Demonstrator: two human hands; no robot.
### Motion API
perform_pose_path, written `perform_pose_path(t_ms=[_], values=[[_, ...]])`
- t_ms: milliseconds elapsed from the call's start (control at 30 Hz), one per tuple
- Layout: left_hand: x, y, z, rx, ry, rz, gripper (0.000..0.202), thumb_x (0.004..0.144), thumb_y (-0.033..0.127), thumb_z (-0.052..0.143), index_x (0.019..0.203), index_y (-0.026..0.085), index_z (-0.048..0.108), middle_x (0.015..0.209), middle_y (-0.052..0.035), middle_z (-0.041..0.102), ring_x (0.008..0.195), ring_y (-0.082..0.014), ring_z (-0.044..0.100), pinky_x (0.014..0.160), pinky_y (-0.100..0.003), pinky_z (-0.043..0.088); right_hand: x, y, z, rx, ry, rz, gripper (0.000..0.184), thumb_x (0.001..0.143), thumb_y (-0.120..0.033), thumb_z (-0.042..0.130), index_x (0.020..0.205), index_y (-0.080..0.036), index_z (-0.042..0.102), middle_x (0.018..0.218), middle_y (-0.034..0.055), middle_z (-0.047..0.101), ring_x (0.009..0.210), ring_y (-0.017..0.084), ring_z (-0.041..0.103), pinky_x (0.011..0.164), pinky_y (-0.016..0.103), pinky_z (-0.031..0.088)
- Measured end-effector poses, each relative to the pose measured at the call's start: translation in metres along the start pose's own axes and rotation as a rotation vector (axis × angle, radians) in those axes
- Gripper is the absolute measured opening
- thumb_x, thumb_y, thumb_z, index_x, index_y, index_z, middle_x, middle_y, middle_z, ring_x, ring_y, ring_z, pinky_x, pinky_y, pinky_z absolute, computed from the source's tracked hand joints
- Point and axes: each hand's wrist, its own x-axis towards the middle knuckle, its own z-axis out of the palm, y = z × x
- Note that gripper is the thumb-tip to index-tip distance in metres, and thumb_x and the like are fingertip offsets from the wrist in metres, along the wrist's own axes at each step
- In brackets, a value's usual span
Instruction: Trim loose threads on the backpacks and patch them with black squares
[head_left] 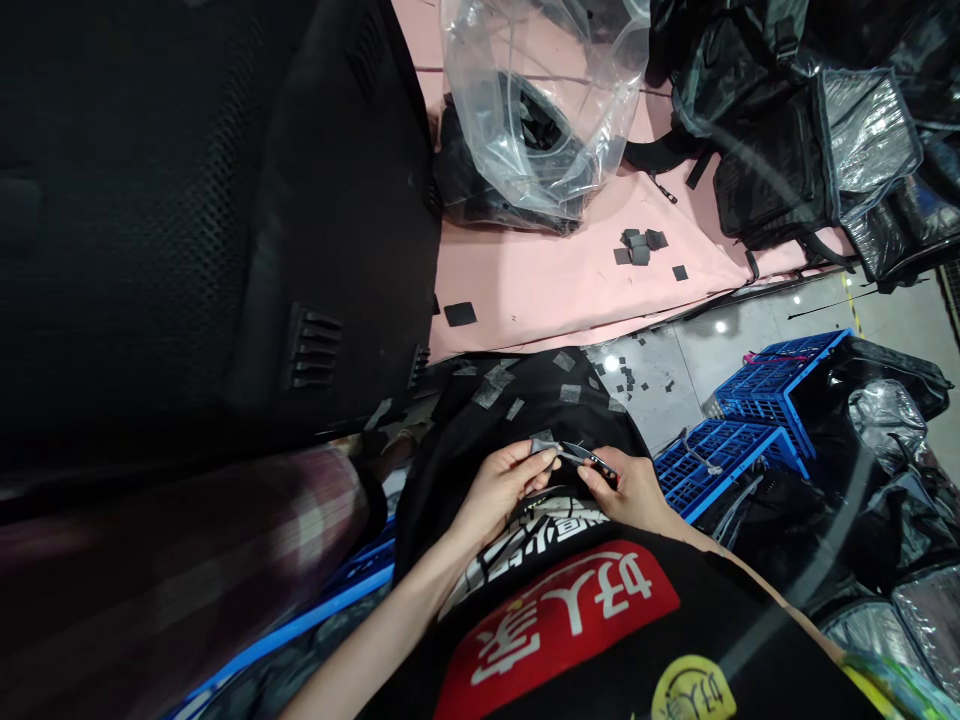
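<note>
My left hand (511, 478) pinches a small grey piece of fabric (541, 446) between thumb and fingers, above my lap. In my right hand (628, 486) is a pair of small dark scissors (592, 460), and their blades point left toward the piece. The two hands are close together, and the blade tips reach the fingertips of the left. Across the black cloth on my lap (517, 410) lie several loose grey scraps (495, 385).
A pink-covered table (510, 290) ahead bears dark square scraps (637, 247), a clear plastic bag (547, 110) and black bags with silver lining (870, 130). Blue crates (720, 460) stand at right on the grey floor. A large black machine or cabinet (360, 200) rises at left, near a plaid-clothed person (300, 520).
</note>
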Motion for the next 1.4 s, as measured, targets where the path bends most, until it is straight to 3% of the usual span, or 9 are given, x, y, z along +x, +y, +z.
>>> perform_pose_path(t_ms=[1400], values=[[0.0031, -0.0016, -0.0029, -0.009, -0.032, -0.02, 0.026, 0.059, 0.033, 0.073, 0.07, 0.011, 0.065, 0.062, 0.0002, 0.057, 0.048, -0.003, 0.04, 0.045, -0.015, 0.03, 0.0004, -0.0002, 0.0005, -0.027, 0.016, -0.019, 0.025, 0.083, -0.037, 0.048, 0.086, -0.017, 0.063, 0.074, 0.0036, 0.064, 0.063, 0.013, 0.058, 0.057, 0.021, 0.042]])
